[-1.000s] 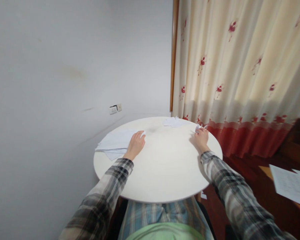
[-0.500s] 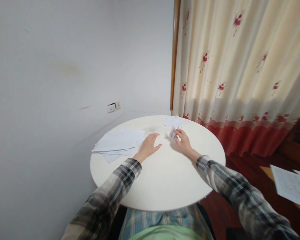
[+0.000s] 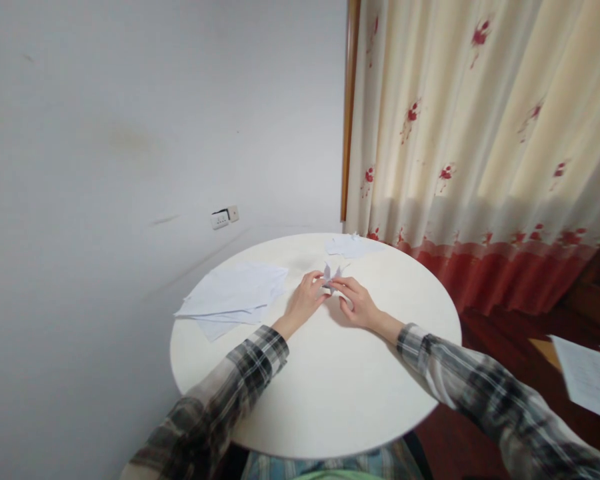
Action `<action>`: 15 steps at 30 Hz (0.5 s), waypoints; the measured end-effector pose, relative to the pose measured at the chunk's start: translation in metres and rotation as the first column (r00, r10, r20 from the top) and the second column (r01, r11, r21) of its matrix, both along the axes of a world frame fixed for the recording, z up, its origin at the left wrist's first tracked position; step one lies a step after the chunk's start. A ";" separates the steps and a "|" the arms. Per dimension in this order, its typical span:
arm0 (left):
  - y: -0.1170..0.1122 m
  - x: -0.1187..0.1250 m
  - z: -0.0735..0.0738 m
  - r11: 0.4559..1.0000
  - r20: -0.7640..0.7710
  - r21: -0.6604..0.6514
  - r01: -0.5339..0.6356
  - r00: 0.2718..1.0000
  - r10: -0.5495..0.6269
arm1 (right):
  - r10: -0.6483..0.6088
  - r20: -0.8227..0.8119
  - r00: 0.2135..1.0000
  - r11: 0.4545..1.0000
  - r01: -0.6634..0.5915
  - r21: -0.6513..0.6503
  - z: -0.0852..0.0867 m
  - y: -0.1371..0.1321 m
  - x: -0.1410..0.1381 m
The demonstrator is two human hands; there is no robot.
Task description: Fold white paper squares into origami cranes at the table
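Observation:
A small white folded paper flower [image 3: 333, 275] with pointed, petal-like tips stands up between my hands, over the middle of the round table. My left hand [image 3: 306, 297] has its thumb and fingers closed on the flower's left side. From the right, my right hand [image 3: 356, 301] pinches it, index finger reaching across its front. The fingers cover the flower's lower part. Left of my left hand lies a loose stack of white paper sheets [image 3: 235, 290], with some edges overlapping unevenly.
The round white table [image 3: 325, 387] stands against the wall. More white paper pieces [image 3: 353, 247] lie at its far edge. A socket [image 3: 220, 220] is on the wall. Beyond the table hangs a flowered curtain [image 3: 445, 133]. Sheets with writing [image 3: 587, 373] rest on a wooden surface at right.
My right hand has brought the paper flower left and nearer to me. My left hand, apart from it and open before, has closed on it. The view has shifted slightly.

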State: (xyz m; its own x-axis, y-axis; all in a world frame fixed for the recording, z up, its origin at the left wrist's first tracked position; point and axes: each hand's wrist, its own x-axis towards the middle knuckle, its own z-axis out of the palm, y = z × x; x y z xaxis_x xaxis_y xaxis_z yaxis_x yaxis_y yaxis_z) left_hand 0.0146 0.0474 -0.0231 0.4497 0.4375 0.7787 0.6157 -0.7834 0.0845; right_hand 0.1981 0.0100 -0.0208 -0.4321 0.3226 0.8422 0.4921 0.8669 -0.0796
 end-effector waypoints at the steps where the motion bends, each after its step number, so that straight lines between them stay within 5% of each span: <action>1: -0.001 0.001 0.001 1.000 0.003 -0.018 -0.004 1.000 0.004 | 0.004 0.000 1.000 1.000 -0.004 0.001 0.000 0.000 0.000; 8: 0.003 0.000 -0.002 0.983 0.066 -0.181 0.034 0.998 -0.022 | 0.012 0.031 0.999 1.000 -0.012 0.015 -0.001 0.001 0.001; 12: 0.007 -0.002 -0.003 0.961 0.175 -0.265 0.073 0.984 -0.026 | -0.101 -0.129 0.987 0.993 0.107 0.042 -0.006 0.014 0.010; 15: 0.010 -0.002 -0.002 0.940 0.251 -0.329 0.088 0.968 -0.003 | -0.157 -0.089 0.984 0.983 0.165 0.084 -0.006 0.024 0.015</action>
State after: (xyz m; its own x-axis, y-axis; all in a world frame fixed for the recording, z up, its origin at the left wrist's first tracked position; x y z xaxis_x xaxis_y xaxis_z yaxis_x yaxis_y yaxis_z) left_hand 0.0122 0.0575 -0.0250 0.2908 0.6752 0.6779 0.5077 -0.7095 0.4888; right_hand 0.2133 0.0342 -0.0269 -0.3095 0.3030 0.9014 0.6209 0.7823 -0.0498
